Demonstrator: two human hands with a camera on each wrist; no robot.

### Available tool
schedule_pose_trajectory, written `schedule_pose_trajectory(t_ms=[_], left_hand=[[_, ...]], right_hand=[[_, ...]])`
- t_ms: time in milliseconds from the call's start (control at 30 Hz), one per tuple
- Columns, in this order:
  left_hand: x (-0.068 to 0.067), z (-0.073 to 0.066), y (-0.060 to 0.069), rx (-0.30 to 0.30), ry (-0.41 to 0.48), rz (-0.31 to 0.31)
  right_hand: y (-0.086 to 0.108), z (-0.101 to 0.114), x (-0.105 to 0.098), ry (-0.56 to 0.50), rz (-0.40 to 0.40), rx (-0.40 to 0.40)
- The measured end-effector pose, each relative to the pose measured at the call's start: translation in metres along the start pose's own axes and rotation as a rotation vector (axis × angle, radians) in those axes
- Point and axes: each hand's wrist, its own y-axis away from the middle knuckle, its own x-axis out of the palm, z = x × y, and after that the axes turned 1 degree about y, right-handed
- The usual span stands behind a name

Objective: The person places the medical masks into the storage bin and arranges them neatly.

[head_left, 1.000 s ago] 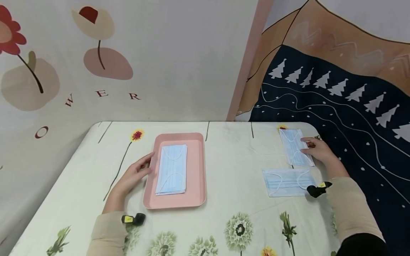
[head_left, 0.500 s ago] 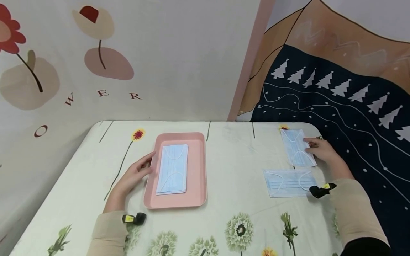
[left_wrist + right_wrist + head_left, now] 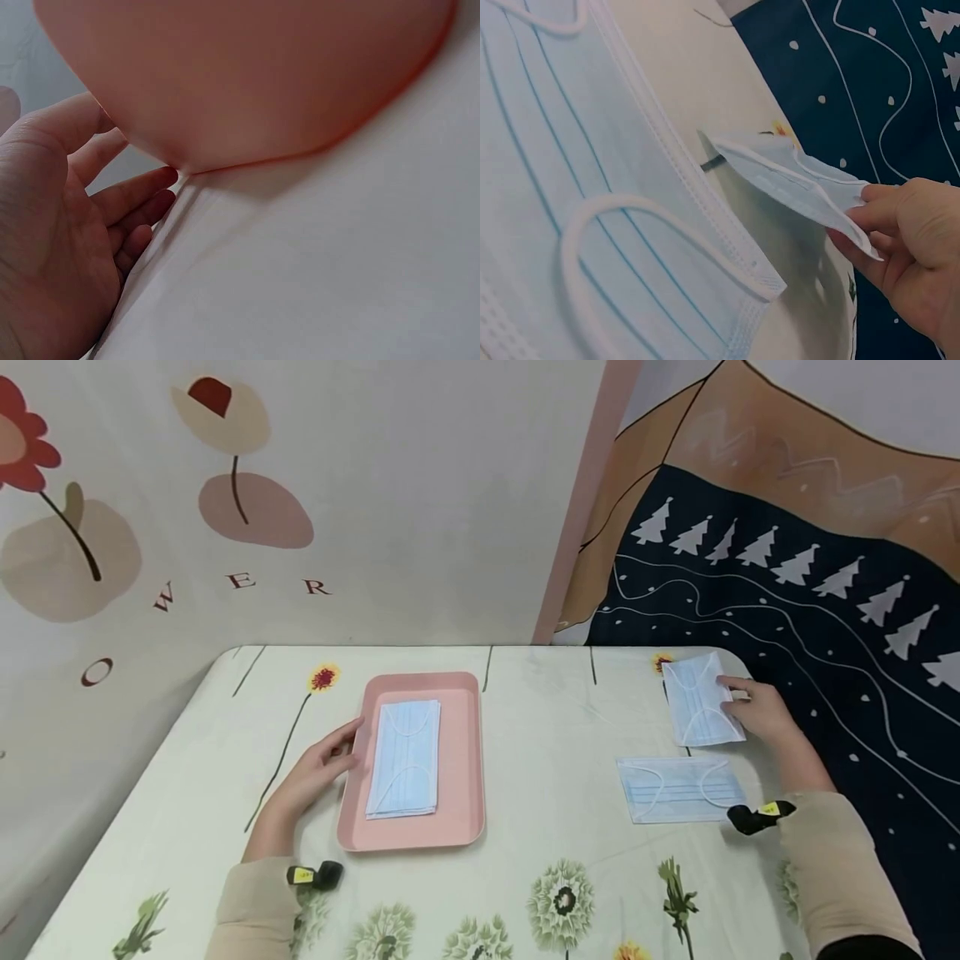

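My right hand point(image 3: 763, 717) pinches the right edge of a light-blue face mask point(image 3: 699, 700) near the table's far right corner. In the right wrist view that pinched mask point(image 3: 787, 184) is tilted up off the cloth between thumb and fingers. A second face mask point(image 3: 675, 789) lies flat, lengthwise across, just nearer to me. On the left, a pink tray point(image 3: 461, 760) carries a neat stack of face masks point(image 3: 403, 760). The fingertips of my left hand point(image 3: 311, 772) touch the tray's left side, fingers loosely spread; the left wrist view shows them at its edge point(image 3: 225, 112).
A white flower-printed cloth point(image 3: 555, 760) covers the table. Behind it hangs a pale printed wall cloth point(image 3: 435, 527), and a dark tree-patterned cloth point(image 3: 795, 610) borders the right side. Cameras are strapped at both wrists.
My right hand has drawn its mask slightly to the right and raised it off the cloth, tilting it. The left hand, tray and stack have stayed in place.
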Motion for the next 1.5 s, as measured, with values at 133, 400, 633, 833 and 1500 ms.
schedule_pose_trajectory(t_ms=[133,400,633,833,1500], left_hand=[[0.001,0.000,0.000,-0.009,-0.003,-0.003],[0.000,-0.001,0.000,-0.020,-0.008,0.001],[-0.001,0.000,0.000,-0.018,-0.004,-0.001],[0.000,0.001,-0.001,-0.016,-0.004,-0.001],[0.002,-0.002,0.001,-0.021,-0.010,0.001]], right_hand=[[0.006,0.005,0.001,-0.013,-0.084,-0.012],[0.013,0.013,0.005,-0.073,-0.212,-0.011],[0.015,0.029,0.015,-0.221,-0.286,0.068],[0.019,0.045,0.022,-0.311,-0.321,0.163],[0.041,0.100,0.051,-0.668,-0.362,0.002]])
